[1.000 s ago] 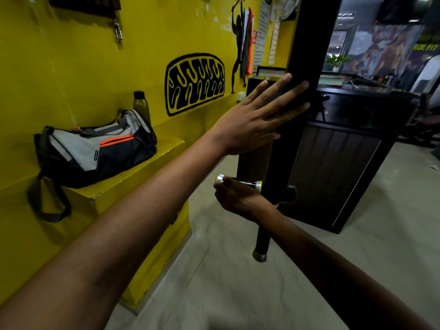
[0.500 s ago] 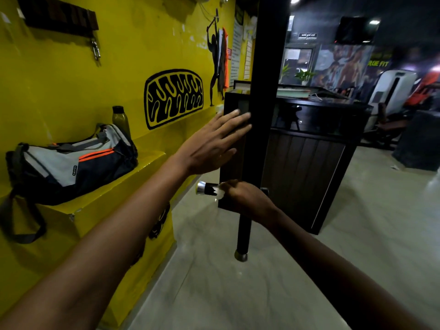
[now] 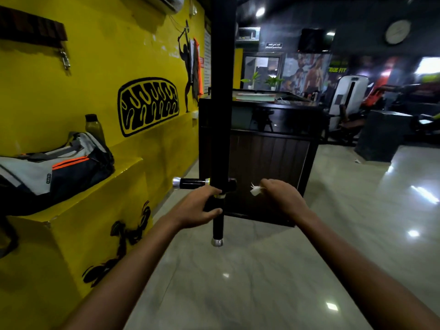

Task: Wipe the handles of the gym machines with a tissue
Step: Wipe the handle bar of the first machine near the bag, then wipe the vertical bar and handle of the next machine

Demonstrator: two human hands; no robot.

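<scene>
a black vertical bar [image 3: 222, 91] of a gym machine is seen hanging down the middle of the view, ending in a silver cap [image 3: 217, 242] above the pale polished floor [image 3: 273, 270]. near its lower end a short horizontal handle [image 3: 190, 183] with a black grip and a silver end cap is seen sticking out to the left, and a shorter black stub [image 3: 231, 184] is seen on the right side.

the lower vertical handle [image 3: 217, 225] is gripped by the left hand [image 3: 198, 208], whose fingers are curled round the bar just under the crosspiece, with the thumb lying across the front. the part below the hand is left uncovered down to the silver cap.

a crumpled white tissue [image 3: 256, 190] is pinched in the curled fingers of the right hand [image 3: 283, 198]. the tissue is held just to the right of the bar, near the black stub but apart from it; no handle is touched by it.

on the left, a yellow ledge [image 3: 114, 177] is seen running along a yellow wall [image 3: 95, 67] painted with black figures. a grey, black and orange duffel bag [image 3: 54, 170] is laid on the ledge, and a dark bottle [image 3: 94, 127] is stood upright behind it. behind the bar a dark wooden desk [image 3: 269, 160] is placed, with small green plants [image 3: 262, 81] seen beyond its top. further gym machines [image 3: 350, 101] are seen in the dim background on the right, and a round clock [image 3: 398, 32] is mounted high on the dark wall.
</scene>
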